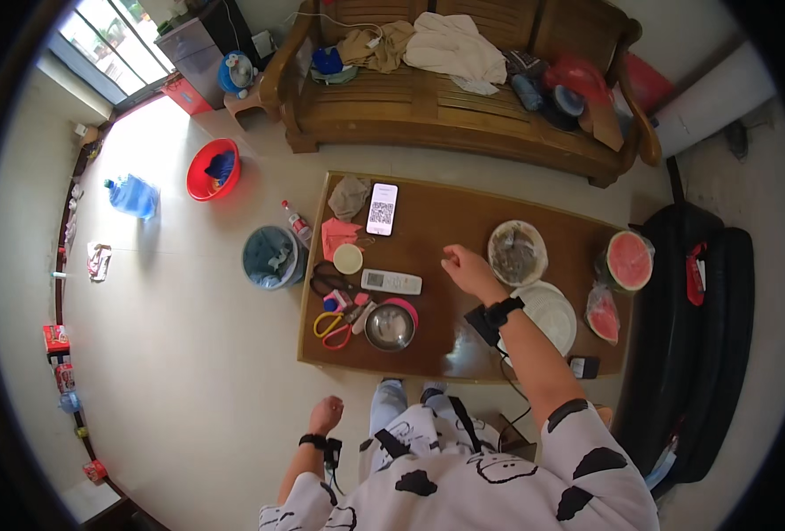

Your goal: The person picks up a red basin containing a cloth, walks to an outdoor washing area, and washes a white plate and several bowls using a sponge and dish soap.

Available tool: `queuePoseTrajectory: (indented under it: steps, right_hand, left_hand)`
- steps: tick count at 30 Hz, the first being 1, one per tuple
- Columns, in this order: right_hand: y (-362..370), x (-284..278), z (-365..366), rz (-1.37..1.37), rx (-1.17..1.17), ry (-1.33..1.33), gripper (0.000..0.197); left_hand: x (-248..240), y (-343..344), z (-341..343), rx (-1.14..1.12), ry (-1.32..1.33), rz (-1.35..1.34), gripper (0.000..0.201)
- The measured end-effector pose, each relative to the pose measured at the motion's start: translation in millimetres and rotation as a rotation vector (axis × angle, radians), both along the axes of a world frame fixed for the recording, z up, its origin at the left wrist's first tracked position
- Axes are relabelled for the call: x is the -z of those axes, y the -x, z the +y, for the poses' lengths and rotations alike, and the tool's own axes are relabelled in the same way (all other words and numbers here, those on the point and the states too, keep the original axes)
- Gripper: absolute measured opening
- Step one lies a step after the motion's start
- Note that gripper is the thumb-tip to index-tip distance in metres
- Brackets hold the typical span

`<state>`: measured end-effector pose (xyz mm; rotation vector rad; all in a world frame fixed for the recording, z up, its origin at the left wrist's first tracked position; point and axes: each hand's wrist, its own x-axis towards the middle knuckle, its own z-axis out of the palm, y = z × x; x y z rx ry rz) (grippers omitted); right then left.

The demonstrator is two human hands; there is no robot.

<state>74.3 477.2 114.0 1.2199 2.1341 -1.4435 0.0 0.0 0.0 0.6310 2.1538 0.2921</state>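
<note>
My right hand (470, 271) is stretched out over the middle of the brown wooden table (463, 208), fingers curled in, with nothing visible in them. It is between a white air-conditioner remote (391, 281) on its left and a round pale container with dark contents (517, 252) on its right. Below my right wrist, a white round lid or plate (547, 323) lies partly behind my forearm. My left hand (326, 414) hangs beside my body, off the table's near edge, loosely closed and apart from everything. Both wrists wear black straps with small devices.
A phone (382, 210), scissors (329, 327) and a metal bowl (390, 327) are on the table's left half. Cut watermelon (628, 261) sits at its right end. A bin (270, 257) stands left, a wooden bench (463, 115) behind, a black sofa (689, 354) right.
</note>
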Motion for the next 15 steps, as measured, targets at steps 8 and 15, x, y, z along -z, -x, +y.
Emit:
queuePoseTrajectory:
  steps: [8, 15]
  right_hand:
    - [135.8, 99.8, 55.7, 0.294, -0.321, -0.780, 0.031]
    - [209.0, 124.3, 71.0, 0.132, -0.574, -0.687, 0.019]
  left_hand:
    - [27.7, 36.4, 4.4, -0.126, 0.055, -0.080, 0.018]
    - [52.6, 32.7, -20.9, -0.195, 0.134, -0.195, 0.019]
